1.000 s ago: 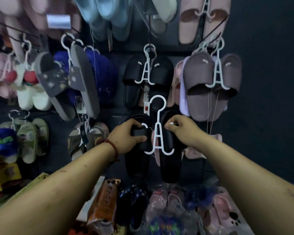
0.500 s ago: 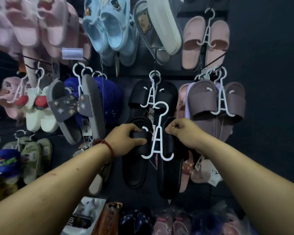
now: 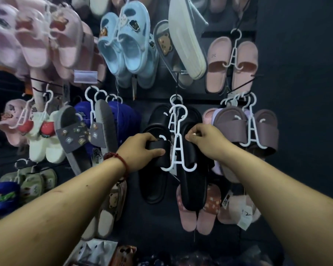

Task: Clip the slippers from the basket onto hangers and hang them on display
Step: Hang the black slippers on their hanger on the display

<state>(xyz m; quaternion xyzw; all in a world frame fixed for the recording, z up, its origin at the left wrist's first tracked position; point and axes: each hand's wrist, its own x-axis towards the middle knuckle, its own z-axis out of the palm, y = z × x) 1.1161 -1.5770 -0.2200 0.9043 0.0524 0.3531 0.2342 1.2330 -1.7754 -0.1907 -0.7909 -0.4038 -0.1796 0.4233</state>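
Against the dark display wall, both hands hold a pair of black slippers clipped on a white hanger, raised in front of another black pair that already hangs from a peg. The left hand is clenched round the strap of the left slipper, thumb across the front. The right hand pinches the top edge of the right slipper's strap with curled fingers. The hanger's hook sits just below the hook of the hung pair, and I cannot tell whether it has caught the peg yet; the peg itself is hidden behind the hooks.

The step in hand looks like the hanging itself. To do it well, the pair should rise a little more, level, so the open side of the hook clears the peg tip, then move in toward the wall and settle down onto it. Holding by the straps, as now, keeps the clips from being pulled off; squeezing the hanger's lower prongs could pop a slipper loose. Both hands should lift together, since one side rising first would tilt the hook and make it miss. The purple pair hangs just beside on the right, so the swing should stay small. Let go only once the hook bears the weight.
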